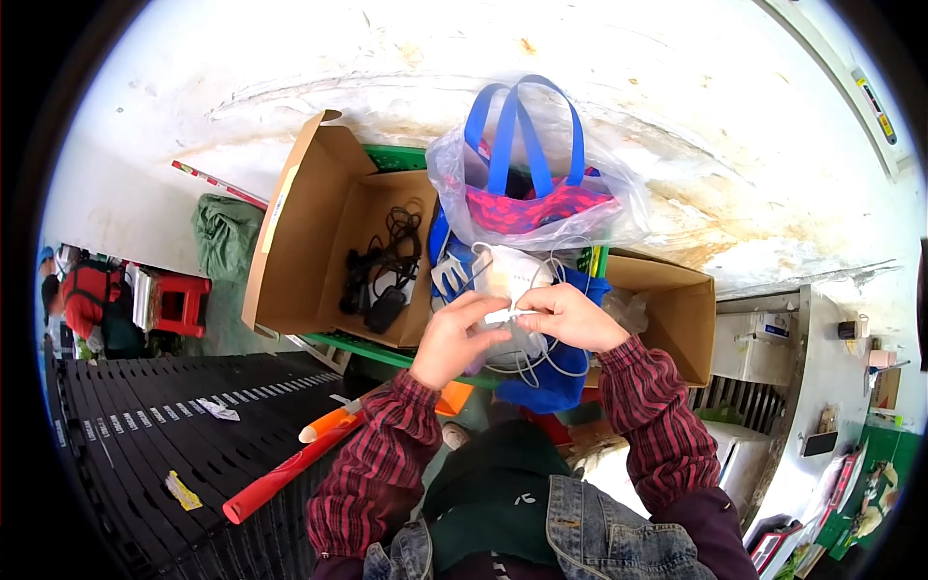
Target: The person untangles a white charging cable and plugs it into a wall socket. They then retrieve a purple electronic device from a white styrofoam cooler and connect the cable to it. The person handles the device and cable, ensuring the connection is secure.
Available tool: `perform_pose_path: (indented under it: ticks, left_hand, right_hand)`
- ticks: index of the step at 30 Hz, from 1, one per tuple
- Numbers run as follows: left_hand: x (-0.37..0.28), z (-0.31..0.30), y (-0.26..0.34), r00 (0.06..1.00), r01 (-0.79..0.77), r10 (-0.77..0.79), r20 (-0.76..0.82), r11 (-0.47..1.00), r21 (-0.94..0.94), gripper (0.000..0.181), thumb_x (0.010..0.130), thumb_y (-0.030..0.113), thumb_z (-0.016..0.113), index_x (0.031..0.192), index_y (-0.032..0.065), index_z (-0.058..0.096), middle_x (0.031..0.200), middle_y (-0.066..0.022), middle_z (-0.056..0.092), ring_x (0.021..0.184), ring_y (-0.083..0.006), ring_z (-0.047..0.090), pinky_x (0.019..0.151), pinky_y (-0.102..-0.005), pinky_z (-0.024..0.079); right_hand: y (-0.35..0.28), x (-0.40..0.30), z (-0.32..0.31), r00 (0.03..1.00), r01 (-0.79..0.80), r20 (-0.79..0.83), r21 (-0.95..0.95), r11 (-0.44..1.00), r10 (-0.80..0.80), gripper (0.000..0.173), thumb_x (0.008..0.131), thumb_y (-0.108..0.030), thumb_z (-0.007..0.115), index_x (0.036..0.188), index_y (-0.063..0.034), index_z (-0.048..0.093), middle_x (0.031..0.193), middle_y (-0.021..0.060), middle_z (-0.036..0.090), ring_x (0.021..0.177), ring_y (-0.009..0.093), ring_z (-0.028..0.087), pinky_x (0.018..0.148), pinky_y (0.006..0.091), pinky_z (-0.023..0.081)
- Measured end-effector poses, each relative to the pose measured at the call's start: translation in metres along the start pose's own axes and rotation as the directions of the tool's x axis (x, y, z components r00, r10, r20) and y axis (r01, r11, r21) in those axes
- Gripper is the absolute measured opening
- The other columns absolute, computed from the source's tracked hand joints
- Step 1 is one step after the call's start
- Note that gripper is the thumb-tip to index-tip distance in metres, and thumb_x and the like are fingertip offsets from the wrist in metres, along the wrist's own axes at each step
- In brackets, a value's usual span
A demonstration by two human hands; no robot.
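My right hand (569, 315) pinches a small white cable connector (499, 317) between thumb and fingertips. Thumb and fingers of my left hand (458, 335) surround its other end; whether they grip it is not plain. Thin white-grey cable (533, 373) hangs in loops below and beside the hands. Just beyond them sits a white item (507, 267), partly hidden by the cable and fingers. Blue cloth (551, 384) lies under the cable. To the left of that white item is a pale work glove (449, 274).
An open cardboard box (377, 188) with black adapters and cords (388, 290) stands left. Behind is a clear plastic bag (631, 210) around a blue-handled patterned bag (536, 206). Another cardboard box (674, 312) is right. Black stacked crates (217, 435) and a red tube (290, 467) lie lower left.
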State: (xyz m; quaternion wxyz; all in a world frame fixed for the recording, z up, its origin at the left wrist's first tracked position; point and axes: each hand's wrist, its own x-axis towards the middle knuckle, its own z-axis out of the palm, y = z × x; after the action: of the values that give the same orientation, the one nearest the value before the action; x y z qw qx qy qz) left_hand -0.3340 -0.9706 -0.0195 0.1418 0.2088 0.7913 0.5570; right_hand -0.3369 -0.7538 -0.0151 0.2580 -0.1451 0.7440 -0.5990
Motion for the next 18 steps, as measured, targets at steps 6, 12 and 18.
perform_pose_path:
  ticks: [6,12,18]
  left_hand:
    - [-0.004,0.008,-0.011,0.929,0.351,-0.367,0.042,0.842,-0.409,0.029,0.081,0.005,0.068,0.109,0.0015,0.062,0.088,-0.0048,0.063,0.063,-0.0085,0.058,0.057,-0.0236,0.046]
    - [-0.002,0.012,0.001,0.947,0.238,-0.319,-0.036,0.773,-0.588,0.038,0.080,0.001,0.067,0.117,0.0036,0.058,0.091,-0.0057,0.061,0.068,-0.0084,0.059,0.059,-0.0225,0.048]
    - [-0.013,0.009,0.020,0.898,0.044,-0.050,-0.438,0.999,-0.022,0.033,0.076,-0.005,0.066,0.108,0.0034,0.061,0.102,-0.0077,0.058,0.069,-0.0115,0.059,0.059,-0.0229,0.048]
  right_hand:
    - [-0.011,0.008,0.002,0.998,0.030,-0.062,0.141,0.990,-0.022,0.014,0.085,-0.009,0.062,0.093,0.0015,0.062,0.072,0.0009,0.058,0.070,0.008,0.049,0.064,0.0257,0.042]
    - [-0.007,0.008,0.004,0.987,0.085,-0.139,-0.013,0.996,-0.086,0.013,0.086,-0.012,0.063,0.092,0.0003,0.062,0.074,0.0019,0.056,0.067,0.007,0.049,0.061,0.0245,0.042]
    - [-0.005,0.009,0.006,0.971,0.109,-0.204,-0.089,0.990,-0.125,0.014,0.092,-0.013,0.055,0.095,-0.0010,0.061,0.072,0.0018,0.055,0.060,0.008,0.049,0.055,0.0243,0.042]
